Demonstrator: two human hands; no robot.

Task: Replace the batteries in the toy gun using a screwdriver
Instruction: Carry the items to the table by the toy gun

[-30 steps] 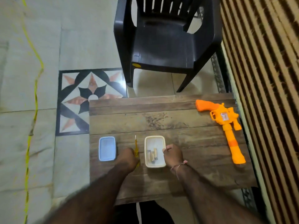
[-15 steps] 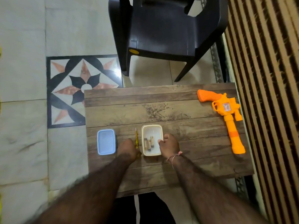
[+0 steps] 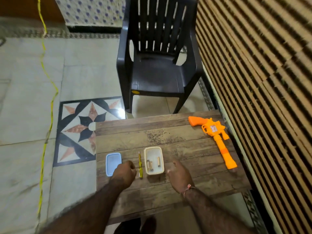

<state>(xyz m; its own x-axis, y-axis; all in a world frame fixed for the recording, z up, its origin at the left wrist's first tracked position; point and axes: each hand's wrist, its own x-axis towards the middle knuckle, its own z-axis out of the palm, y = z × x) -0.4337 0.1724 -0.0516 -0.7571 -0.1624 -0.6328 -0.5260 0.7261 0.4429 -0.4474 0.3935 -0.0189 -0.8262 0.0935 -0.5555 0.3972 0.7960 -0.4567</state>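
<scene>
The orange toy gun [image 3: 217, 137] lies at the table's far right, grip toward the chair and barrel toward me. A yellow screwdriver [image 3: 140, 163] lies on the wood between a blue lid [image 3: 113, 163] and a white open container [image 3: 161, 159] holding three batteries [image 3: 150, 165]. My left hand [image 3: 124, 173] is curled into a fist just left of the screwdriver's handle and holds nothing. My right hand [image 3: 179, 174] hovers with relaxed fingers just right of the container, apart from it.
The wooden table [image 3: 177, 196] is small, with its left edge beside the blue lid. A black plastic chair [image 3: 157, 76] stands behind it. A ribbed wall [image 3: 261, 81] runs close along the table's right side. A yellow cord [image 3: 44, 92] trails over the tiled floor.
My right hand has let go of the container's rim and drawn back to the right. My left hand has come off the screwdriver and sits just left of it. The view has tilted up.
</scene>
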